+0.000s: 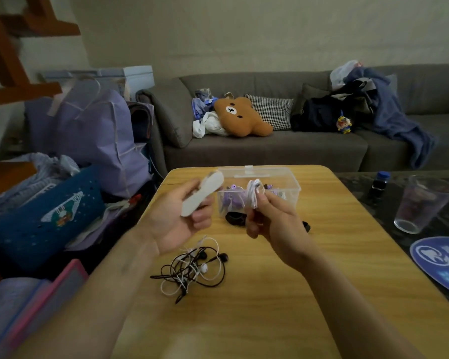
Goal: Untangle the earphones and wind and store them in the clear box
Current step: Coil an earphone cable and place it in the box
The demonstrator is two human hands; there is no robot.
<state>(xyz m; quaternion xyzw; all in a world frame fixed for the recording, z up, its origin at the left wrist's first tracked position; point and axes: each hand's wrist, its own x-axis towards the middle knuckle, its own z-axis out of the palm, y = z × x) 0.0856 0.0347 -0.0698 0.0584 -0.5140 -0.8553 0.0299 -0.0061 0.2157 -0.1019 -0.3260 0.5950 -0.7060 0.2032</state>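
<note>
Table: pale wood-grain top with rounded far corners, smooth and matte; it lies under both hands.
Clear box: rectangular, transparent plastic, glossy thin walls, lid off or open; it stands just beyond the right hand and holds purple and white items, too blurred to tell apart.
Left hand: palm up, fingers curled round a flat white oblong piece with rounded ends, smooth, plastic-looking; what it is cannot be told.
Right hand: fingers and thumb pinch a wound white earphone bundle, thin glossy cord in a tight loop, raised in front of the near wall of the clear box.
Tangled earphones: black and white thin cords knotted together, rounded buds showing, lying loose on the table below and between the two hands.
Dark item: small, black, rounded, on the table between the hands, against the box front.
Plastic cup: clear, tapered, tilted in the wide view, well to the right of the right hand on a dark marbled surface.
Blue round mat: flat, printed, right of the right hand.
</note>
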